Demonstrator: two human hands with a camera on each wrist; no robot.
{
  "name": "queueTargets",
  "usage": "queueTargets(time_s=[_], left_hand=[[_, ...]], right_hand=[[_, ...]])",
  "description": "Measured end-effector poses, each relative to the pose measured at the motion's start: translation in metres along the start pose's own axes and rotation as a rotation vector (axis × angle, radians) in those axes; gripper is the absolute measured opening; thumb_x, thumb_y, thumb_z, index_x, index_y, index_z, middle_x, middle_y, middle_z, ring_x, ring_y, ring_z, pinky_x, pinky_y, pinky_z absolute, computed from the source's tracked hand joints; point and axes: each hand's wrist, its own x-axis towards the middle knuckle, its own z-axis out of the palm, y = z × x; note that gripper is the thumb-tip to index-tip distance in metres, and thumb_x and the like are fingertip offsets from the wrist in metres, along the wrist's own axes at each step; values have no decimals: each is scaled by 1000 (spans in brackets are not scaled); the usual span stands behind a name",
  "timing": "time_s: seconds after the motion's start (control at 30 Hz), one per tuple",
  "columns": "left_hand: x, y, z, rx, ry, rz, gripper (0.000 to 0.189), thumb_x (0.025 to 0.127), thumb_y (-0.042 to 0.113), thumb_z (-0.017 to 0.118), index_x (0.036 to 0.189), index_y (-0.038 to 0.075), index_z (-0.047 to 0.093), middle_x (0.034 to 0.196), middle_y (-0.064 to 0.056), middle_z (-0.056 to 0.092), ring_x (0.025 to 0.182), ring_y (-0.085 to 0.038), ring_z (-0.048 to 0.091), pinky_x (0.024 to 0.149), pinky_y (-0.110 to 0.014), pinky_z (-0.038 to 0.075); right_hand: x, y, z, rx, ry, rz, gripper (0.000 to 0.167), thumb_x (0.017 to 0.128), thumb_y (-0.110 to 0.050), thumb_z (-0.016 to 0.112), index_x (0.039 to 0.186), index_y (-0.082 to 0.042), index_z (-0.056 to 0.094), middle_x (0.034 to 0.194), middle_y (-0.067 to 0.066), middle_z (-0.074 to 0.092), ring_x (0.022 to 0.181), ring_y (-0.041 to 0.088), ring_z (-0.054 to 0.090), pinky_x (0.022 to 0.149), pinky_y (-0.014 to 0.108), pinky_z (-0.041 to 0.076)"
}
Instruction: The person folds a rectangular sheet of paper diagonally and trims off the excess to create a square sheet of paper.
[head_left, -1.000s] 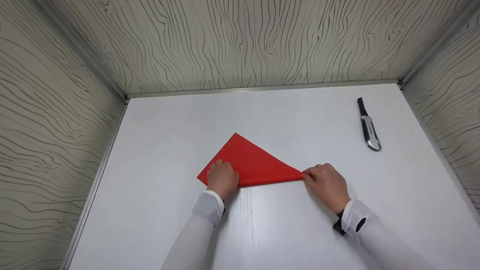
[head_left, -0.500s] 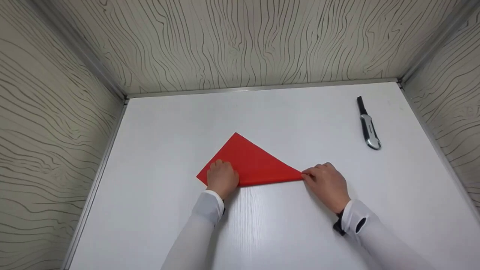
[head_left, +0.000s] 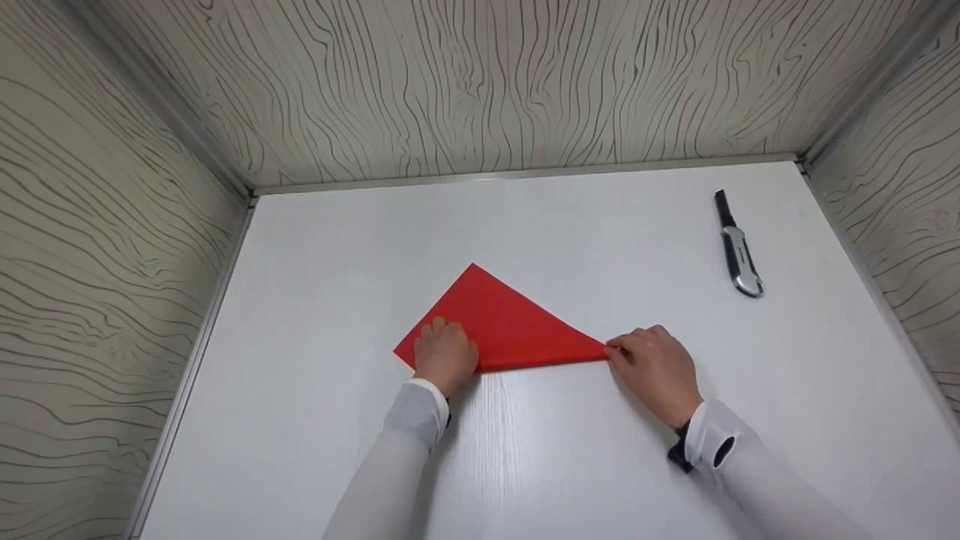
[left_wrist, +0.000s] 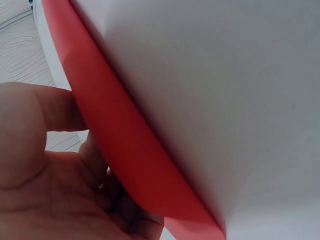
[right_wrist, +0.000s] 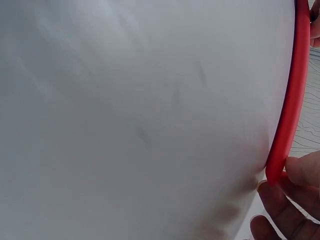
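A folded sheet of red paper point(head_left: 510, 322) lies on the white table, its top corner pointing away and its near edge rounded into a soft fold. My left hand point(head_left: 445, 354) presses on the paper's left part. In the left wrist view, the thumb point(left_wrist: 60, 107) touches the red fold while the other fingertips are partly hidden behind it. At the right end my right hand point(head_left: 656, 371) pinches the paper's narrow tip between thumb and fingers. The right wrist view shows that red tip point(right_wrist: 275, 170) held at the fingertips.
A box cutter point(head_left: 739, 255) with a silver and black handle lies at the back right of the white table point(head_left: 322, 255). Panels with a wood-grain pattern point(head_left: 480, 82) stand behind the table and along both sides.
Both hands keep their places on the red paper, which holds its folded shape. Only a very slight shift of the head view shows.
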Motion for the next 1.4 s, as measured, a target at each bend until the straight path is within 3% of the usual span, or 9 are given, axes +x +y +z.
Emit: queueTargets(time_s=[0.23,0.77,1.0,1.23,1.4], left_hand=[[0,1,-2,-18,12,9,30,86,24,78,99,-1,66,97,-14,56,91,-28,55,83,-44,53],[-1,1,-1,-22,-9,-16,46,78,27,87,112,2,67,103,-11,58,94,-26,56,90,-41,53],[-1,2,-2,-12,-10,-7,43,79,27,86,108,1,67,101,-13,57,93,-26,55,87,-41,52],[-1,3,-2,60,17,15,35,81,26,83,98,0,66,96,-15,57,88,-28,56,80,-41,54],[0,3,-1,57,13,9,39,80,27,84,101,0,66,97,-15,57,90,-28,56,82,-41,54]], right_hand=[[0,0,0,-3,35,-32,13,90,-16,78,101,-11,82,89,3,74,85,25,60,73,40,53],[-2,-2,1,-8,26,-24,14,89,-17,79,103,-12,81,88,3,75,80,24,58,72,40,48],[-3,-2,2,-24,22,-27,15,90,-18,78,104,-13,82,89,4,76,81,25,60,72,42,48],[-4,-2,2,-11,31,-31,12,90,-16,77,101,-14,82,87,2,75,82,26,60,73,44,47],[-3,-2,2,-12,33,-26,12,90,-16,77,101,-14,82,87,2,75,83,26,60,73,44,47]])
